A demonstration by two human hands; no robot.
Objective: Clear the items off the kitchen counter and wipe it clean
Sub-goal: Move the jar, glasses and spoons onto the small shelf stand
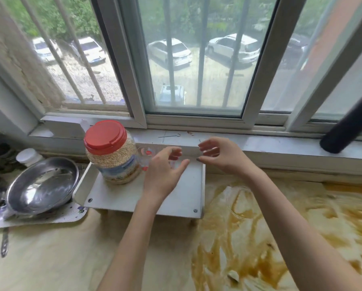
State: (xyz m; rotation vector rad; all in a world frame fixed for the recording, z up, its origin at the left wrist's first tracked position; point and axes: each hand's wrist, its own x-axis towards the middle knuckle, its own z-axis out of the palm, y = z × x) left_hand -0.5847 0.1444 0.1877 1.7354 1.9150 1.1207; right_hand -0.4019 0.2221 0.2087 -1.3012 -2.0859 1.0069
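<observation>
My left hand [165, 173] covers most of a clear cup [144, 156] just past its blurred fingers; whether they touch it I cannot tell; the label of the jar [113, 156] beside it is unreadable; well beyond my right hand [220, 156], a black cylinder [347, 127] runs off the edge.

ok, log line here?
left hand open | right hand open | red-lidded clear grain jar on white metal shelf | counter brown-smeared

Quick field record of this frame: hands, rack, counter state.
counter: brown smears on the right, unwiped
rack: white, stands on the counter
jar: red lid, grain inside, upright on the rack's left side
bowl: steel, left of the rack
left hand: open, over the rack
right hand: open, fingers loosely curled, nothing held
</observation>
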